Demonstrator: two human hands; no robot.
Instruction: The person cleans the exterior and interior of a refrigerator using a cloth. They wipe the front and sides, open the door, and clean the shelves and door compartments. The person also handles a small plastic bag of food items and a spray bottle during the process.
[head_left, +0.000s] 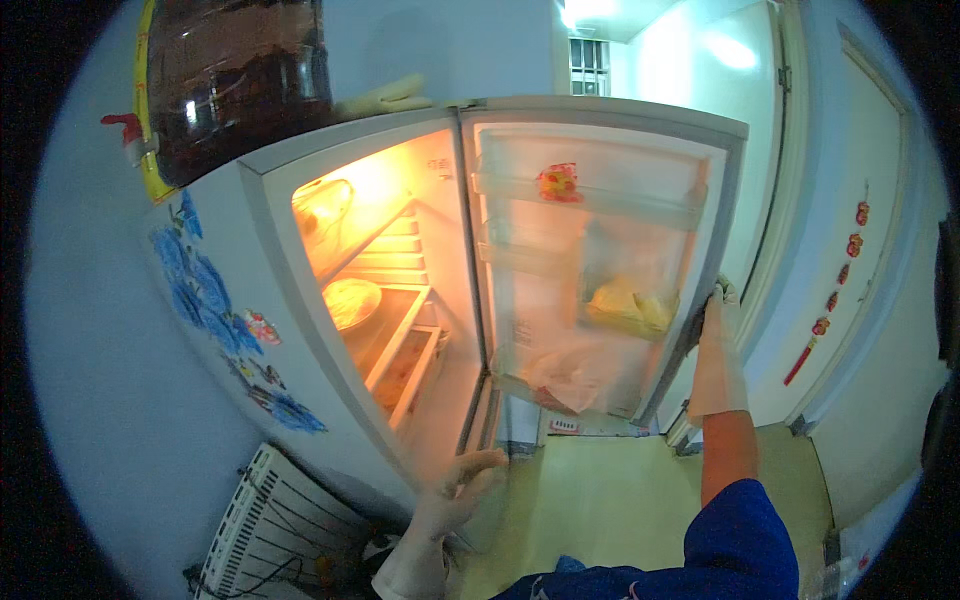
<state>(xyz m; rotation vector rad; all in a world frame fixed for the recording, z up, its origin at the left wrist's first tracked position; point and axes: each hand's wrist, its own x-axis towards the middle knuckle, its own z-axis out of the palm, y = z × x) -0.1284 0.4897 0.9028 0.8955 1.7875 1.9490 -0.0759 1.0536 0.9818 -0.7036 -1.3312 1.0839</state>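
My right hand (723, 294), in a pale long-cuffed glove, grips the outer edge of the refrigerator door (517, 300), which stands swung open. My left hand (466, 484), in a like glove, is in front of the lower opening, its fingers apart and nothing seen in it. Inside the lit refrigerator, a round bowl (352, 302) with a shiny top rests on a shelf (397, 319). On the door racks are a small red and yellow packet (559, 182), a yellow bag (634, 306) and a whitish plastic bag (574, 375).
A dark, glossy wrapped box (240, 82) and a pale glove (386, 96) lie on top of the refrigerator. A white slatted heater (289, 517) with a cord leans at lower left. Beyond the door are a doorway (675, 82) and a red hanging ornament (853, 245).
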